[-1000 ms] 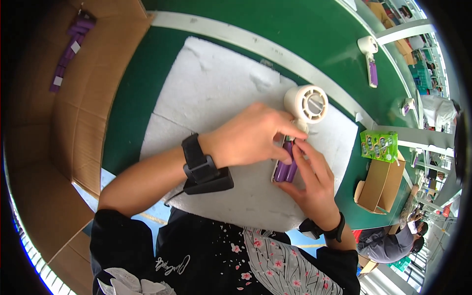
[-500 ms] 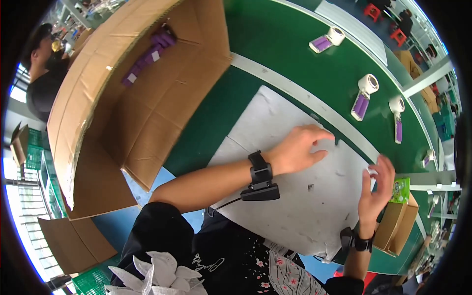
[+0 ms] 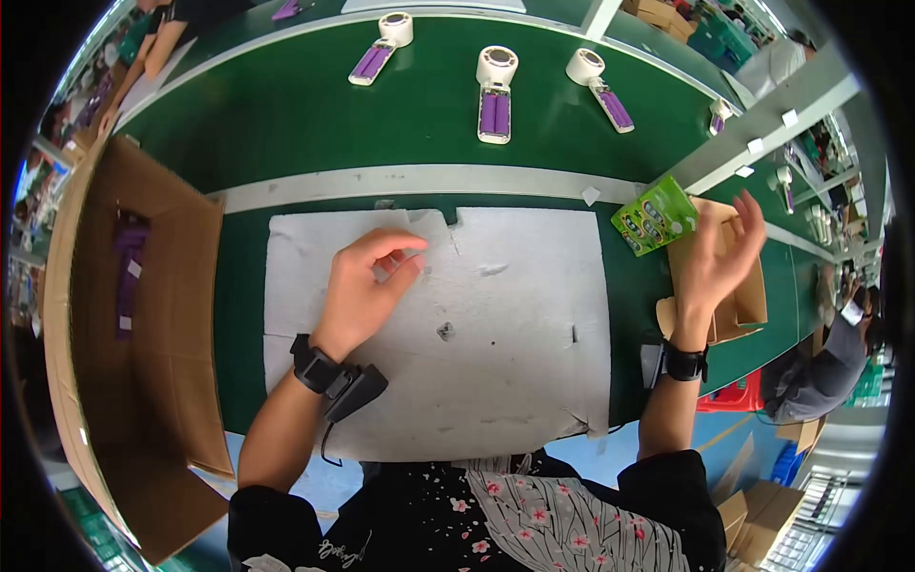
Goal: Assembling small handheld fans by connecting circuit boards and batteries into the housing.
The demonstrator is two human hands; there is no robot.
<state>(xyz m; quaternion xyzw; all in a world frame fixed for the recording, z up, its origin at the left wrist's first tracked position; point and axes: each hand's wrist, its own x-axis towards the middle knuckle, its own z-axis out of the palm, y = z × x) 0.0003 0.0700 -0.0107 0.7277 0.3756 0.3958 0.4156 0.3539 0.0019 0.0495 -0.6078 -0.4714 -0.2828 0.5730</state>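
Fingers bend loosely on the left hand (image 3: 362,291), which hovers over the far left part of the pale mat (image 3: 515,362) and grasps nothing. The right hand (image 3: 720,262) is raised beyond the mat's right edge, fingers parted and likewise released, over or in front of a small carton (image 3: 751,300) on the right part of the desk (image 3: 238,315); whether it touches the carton (or the bright green box (image 3: 656,217) tilted just beside it) I cannot tell.

One second earlier both hands are on a white fan with purple cells, on this mat; now neither holds one, which suggests that unit has been let go. Beyond the pale strip (image 3: 410,179), toward the desk's far edge, lie a left fan (image 3: 375,59), a middle fan (image 3: 496,110) nearest the strip and a right fan (image 3: 610,105), each with purple cells showing. The one handled is probably among them, though which is unclear.

Farther left, a large carton (image 3: 176,286) stands at the desk's left edge with purple packs (image 3: 126,286) inside, bearing white labels (image 3: 134,269) too small to read. The green box carries colourful printing in rounded patches, and white script (image 3: 348,551) marks the black shirt (image 3: 400,505).
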